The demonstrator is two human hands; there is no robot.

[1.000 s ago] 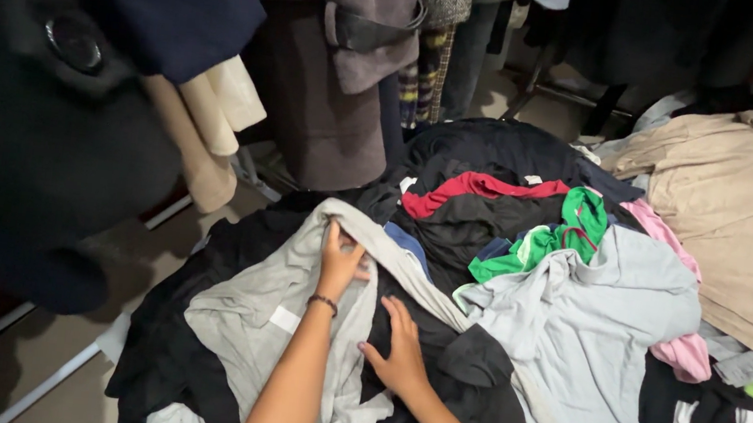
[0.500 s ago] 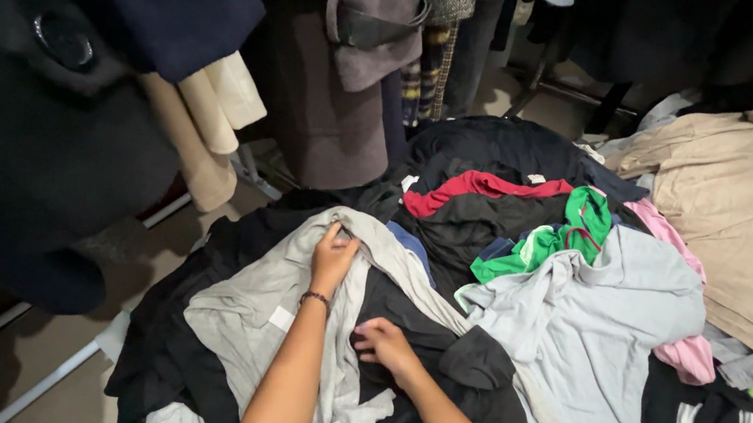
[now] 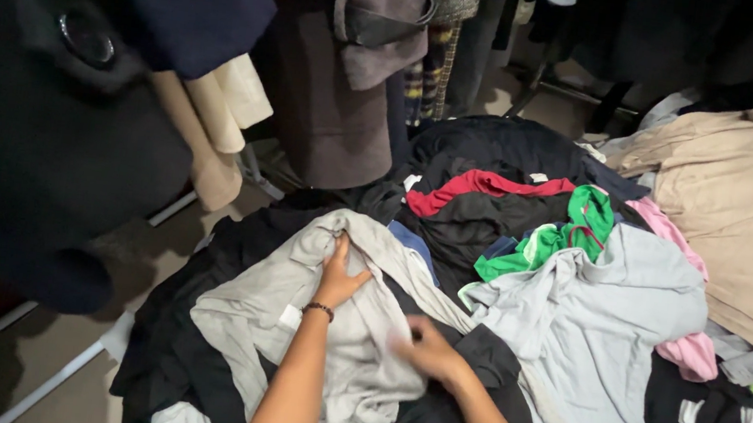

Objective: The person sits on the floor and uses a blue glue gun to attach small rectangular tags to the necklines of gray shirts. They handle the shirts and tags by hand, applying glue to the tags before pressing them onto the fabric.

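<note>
Low in the middle of the head view, both bare forearms reach up from the bottom edge onto a heap of clothes. The left hand (image 3: 339, 278), with a dark bead bracelet (image 3: 319, 308) at the wrist, lies palm down on a pale grey garment (image 3: 290, 324), its fingers pinched around a raised fold near the garment's upper edge; that grip is closed on the cloth. The right hand (image 3: 430, 350) sits just right of it and lower, blurred by motion, at the seam where the pale grey garment meets a black garment (image 3: 483, 355); whether its grip is closed or loose I cannot tell.

Right of the hands spreads a light blue shirt (image 3: 597, 328), partly over a pink piece (image 3: 693, 352). Above it, near the frame's centre, lie a green top (image 3: 570, 232) and a red-edged dark garment (image 3: 482, 185), with more black clothing behind. A large beige cloth (image 3: 749, 213) fills the upper right. Along the top hang a brown-grey coat (image 3: 351, 97) and cream fabric (image 3: 218, 120). A dark navy coat with a round button (image 3: 87, 37) crowds the upper left, close to the camera and covering that side of the pile.
</note>
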